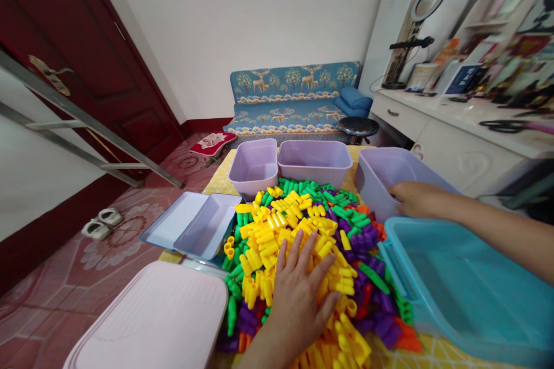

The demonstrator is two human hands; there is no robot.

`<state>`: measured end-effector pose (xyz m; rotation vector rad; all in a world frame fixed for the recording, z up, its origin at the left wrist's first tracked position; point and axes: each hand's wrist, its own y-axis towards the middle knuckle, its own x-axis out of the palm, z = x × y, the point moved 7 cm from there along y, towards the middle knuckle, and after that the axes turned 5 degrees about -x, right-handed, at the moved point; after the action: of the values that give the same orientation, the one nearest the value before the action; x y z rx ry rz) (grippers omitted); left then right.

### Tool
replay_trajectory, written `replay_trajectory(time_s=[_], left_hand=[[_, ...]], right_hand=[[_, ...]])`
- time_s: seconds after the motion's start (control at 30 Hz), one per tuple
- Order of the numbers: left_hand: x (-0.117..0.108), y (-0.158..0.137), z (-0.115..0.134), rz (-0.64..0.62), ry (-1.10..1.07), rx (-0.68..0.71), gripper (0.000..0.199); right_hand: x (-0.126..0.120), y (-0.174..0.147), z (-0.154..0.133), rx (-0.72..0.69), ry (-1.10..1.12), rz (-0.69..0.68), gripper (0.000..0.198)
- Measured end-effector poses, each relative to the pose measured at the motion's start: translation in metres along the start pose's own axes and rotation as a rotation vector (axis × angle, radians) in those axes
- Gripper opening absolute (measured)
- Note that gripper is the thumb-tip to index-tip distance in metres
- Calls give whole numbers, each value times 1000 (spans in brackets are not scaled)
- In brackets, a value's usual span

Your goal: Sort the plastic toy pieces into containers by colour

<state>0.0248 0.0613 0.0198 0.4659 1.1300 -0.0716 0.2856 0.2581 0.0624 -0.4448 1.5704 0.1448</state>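
Nearest the camera, the left hand [298, 288] lies palm down on the heap, its grip loose, fingers spread and clamped on nothing that shows. Beneath is a surface under a yellow patterned cloth [433, 351]. The teal bin [476, 277] at the right looks largest, then the pale pink lid [160, 323] at near left. Next comes the right lilac bin [378, 173], where the right hand [415, 199] is at the near side with fingers partly hidden; whether its grip holds anything I cannot tell. Two smaller lilac bins stand side by side beyond the heap: a wide one [315, 170] and a narrower one [255, 187].

Smallest are the plastic pieces. Yellow pieces [264, 239] cover the middle under the left hand, with green pieces [309, 187], purple pieces [363, 242] and a few orange ones [409, 337] around them.

Pressing or sweeping too hard could send yellow pieces sliding down the slope into the other colours; the right forearm, crossing above the teal bin, might catch its rim.

Long axes vary: yellow tubes near the wrist run roughly towards the camera, many beyond the fingertips slant crosswise.
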Motion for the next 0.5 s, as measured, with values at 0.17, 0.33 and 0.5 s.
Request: replay_trajectory(time_s=[0.17,0.33,0.5], left_hand=[[1,1,1,13,15,7,51],[0,0,1,17,33,4,51],[2,-1,-1,-4,11,-3,50]], right_hand=[[-7,10,-17,81,-159,64,22],[-1,25,-46,40,-208,62,24],[11,17,-54,-38,-213,40,26]])
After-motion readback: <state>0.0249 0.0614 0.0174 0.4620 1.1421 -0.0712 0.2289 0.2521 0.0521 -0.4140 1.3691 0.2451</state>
